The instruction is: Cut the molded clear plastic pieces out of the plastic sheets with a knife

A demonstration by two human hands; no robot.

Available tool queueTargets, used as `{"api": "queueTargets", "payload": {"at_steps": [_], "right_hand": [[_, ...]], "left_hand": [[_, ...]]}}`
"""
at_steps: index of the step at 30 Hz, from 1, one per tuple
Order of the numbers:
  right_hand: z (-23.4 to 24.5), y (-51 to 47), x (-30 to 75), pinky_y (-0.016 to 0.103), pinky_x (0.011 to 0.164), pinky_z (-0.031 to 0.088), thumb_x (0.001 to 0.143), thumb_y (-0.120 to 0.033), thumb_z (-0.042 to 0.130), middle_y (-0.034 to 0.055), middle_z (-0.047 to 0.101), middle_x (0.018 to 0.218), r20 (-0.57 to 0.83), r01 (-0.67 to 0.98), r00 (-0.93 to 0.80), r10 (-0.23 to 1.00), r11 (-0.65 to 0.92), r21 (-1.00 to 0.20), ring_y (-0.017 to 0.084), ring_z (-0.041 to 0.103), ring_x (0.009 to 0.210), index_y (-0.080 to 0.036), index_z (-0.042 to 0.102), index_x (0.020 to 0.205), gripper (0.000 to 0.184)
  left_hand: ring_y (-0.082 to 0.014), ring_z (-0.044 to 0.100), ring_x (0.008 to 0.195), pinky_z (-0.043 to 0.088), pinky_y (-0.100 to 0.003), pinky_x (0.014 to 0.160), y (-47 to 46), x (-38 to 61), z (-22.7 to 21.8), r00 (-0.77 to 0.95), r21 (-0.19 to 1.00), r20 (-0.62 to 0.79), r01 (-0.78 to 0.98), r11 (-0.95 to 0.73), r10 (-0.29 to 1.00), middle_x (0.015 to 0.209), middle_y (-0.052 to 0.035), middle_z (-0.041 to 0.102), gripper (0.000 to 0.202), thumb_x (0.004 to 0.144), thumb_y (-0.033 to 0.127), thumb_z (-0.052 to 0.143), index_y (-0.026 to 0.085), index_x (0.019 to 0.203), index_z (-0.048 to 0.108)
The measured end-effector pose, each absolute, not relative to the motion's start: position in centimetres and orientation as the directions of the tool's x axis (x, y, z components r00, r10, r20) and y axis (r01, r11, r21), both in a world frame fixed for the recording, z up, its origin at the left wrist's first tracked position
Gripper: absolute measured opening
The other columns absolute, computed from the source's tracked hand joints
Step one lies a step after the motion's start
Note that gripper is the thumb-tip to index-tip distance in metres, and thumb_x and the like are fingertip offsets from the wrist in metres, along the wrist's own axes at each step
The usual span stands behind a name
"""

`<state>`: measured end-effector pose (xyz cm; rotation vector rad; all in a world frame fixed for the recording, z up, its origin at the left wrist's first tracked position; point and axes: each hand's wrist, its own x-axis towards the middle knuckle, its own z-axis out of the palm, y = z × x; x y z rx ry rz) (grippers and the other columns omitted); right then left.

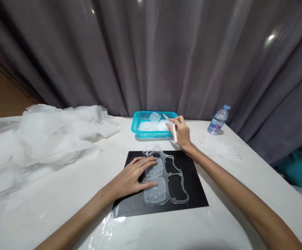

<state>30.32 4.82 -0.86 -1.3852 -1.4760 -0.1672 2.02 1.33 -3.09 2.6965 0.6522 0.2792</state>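
Note:
My left hand [137,173] lies with its fingers spread on a clear plastic sheet of moulded, rounded-corner pieces [156,194], holding nothing. Joined to that sheet on the right is a see-through frame [184,194] with cut-out openings. Both rest on a black mat [200,198]. Beyond the mat, my right hand [181,132] is closed around a slim white pen-like tool [175,134], at the right front corner of a blue plastic basket [137,133]. White material and a clear moulded piece [155,117] are inside the basket. Fingers partly hide the tool's far end.
A large heap of crumpled white translucent sheets [57,128] covers the left of the white table [171,229]. At the back right stands a water bottle [218,119], with clear plastic scraps [223,149] in front of it. Grey curtains [151,59] hang behind the table.

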Motion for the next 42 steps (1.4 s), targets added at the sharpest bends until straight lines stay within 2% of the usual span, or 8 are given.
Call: {"api": "queueTargets", "payload": {"at_steps": [6,9,11,13,16,21,27,42], "right_hand": [[-3.1,-1.1,26.8,0.033,0.088,0.057,0.107,-0.029,0.052,0.0063,0.067,0.103,0.674,0.705,0.061,0.736,0.446,-0.551,0.019,0.069,0.093,-0.023,0.075,0.115,0.025],[-3.5,-6.0,26.6,0.031,0.083,0.059,0.105,-0.033,0.059,0.0041,0.071,0.102,0.436,0.473,-0.084,0.896,0.421,-0.774,0.017,0.069,0.085,-0.024,0.066,0.131,0.029],[-3.5,-8.1,26.9,0.029,0.079,0.059,0.104,-0.037,0.063,0.0031,0.072,0.1,0.298,0.41,-0.2,0.933,0.356,-0.839,0.015,0.069,0.081,-0.023,0.069,0.12,0.022],[-3.5,-9.1,27.4,0.028,0.078,0.058,0.102,-0.038,0.065,0.003,0.072,0.098,0.234,0.402,-0.295,0.926,0.343,-0.849,0.015,0.069,0.082,-0.021,0.072,0.107,0.019],[-3.6,-9.1,27.9,0.029,0.079,0.059,0.102,-0.036,0.067,0.0038,0.071,0.097,0.241,0.404,-0.357,0.902,0.382,-0.831,0.016,0.069,0.085,-0.02,0.073,0.099,0.018],[-4.1,-8.5,27.8,0.036,0.093,0.06,0.105,-0.033,0.062,0.0067,0.075,0.107,0.33,0.413,-0.385,0.862,0.481,-0.774,0.019,0.072,0.098,-0.021,0.073,0.107,0.017],[-4.7,-8.2,27.1,0.036,0.095,0.06,0.103,-0.029,0.064,0.007,0.077,0.108,0.396,0.361,-0.412,0.821,0.546,-0.756,0.019,0.073,0.103,-0.021,0.075,0.107,0.014],[-4.1,-8.4,27.8,0.037,0.1,0.059,0.106,-0.029,0.06,0.0055,0.077,0.11,0.306,0.447,-0.446,0.841,0.506,-0.738,0.02,0.073,0.106,-0.023,0.073,0.109,0.016]], "left_hand": [[-0.0319,0.046,0.151,0.029,-0.049,0.127,1.7,2.0,-4.0,0.9,0.308,0.136,0.359,-0.881,0.414,0.168,-0.005,0.045,0.076,0.099,0.071,0.055,0.029,0.162,0.042],[-0.031,0.045,0.153,0.023,-0.048,0.13,1.8,2.0,-4.3,0.907,0.302,0.15,0.337,-0.892,0.393,0.168,-0.0045,0.043,0.079,0.098,0.072,0.055,0.03,0.163,0.041],[-0.0303,0.043,0.154,0.021,-0.048,0.131,1.7,2.1,-4.3,0.908,0.31,0.133,0.344,-0.887,0.398,0.169,-0.0048,0.041,0.081,0.098,0.073,0.054,0.029,0.164,0.04],[-0.0297,0.04,0.156,0.018,-0.048,0.132,1.6,2.2,-4.2,0.907,0.317,0.108,0.357,-0.878,0.408,0.17,-0.0052,0.039,0.083,0.098,0.075,0.053,0.028,0.164,0.038],[-0.0294,0.036,0.158,0.013,-0.049,0.133,1.5,2.4,-4.0,0.907,0.324,0.074,0.372,-0.87,0.416,0.172,-0.0053,0.036,0.085,0.098,0.076,0.051,0.028,0.166,0.035],[-0.0291,0.032,0.16,0.01,-0.048,0.133,1.5,2.6,-4.4,0.905,0.347,0.062,0.375,-0.86,0.42,0.173,-0.0041,0.032,0.087,0.097,0.077,0.051,0.03,0.167,0.031],[-0.0298,0.033,0.159,0.012,-0.046,0.133,1.7,2.6,-4.9,0.898,0.387,0.095,0.365,-0.847,0.43,0.172,-0.0043,0.035,0.088,0.094,0.078,0.054,0.031,0.165,0.036],[-0.0312,0.037,0.157,0.015,-0.049,0.132,1.6,3.0,-4.8,0.889,0.413,0.115,0.363,-0.835,0.443,0.171,-0.004,0.038,0.09,0.091,0.081,0.056,0.031,0.164,0.04]]}}
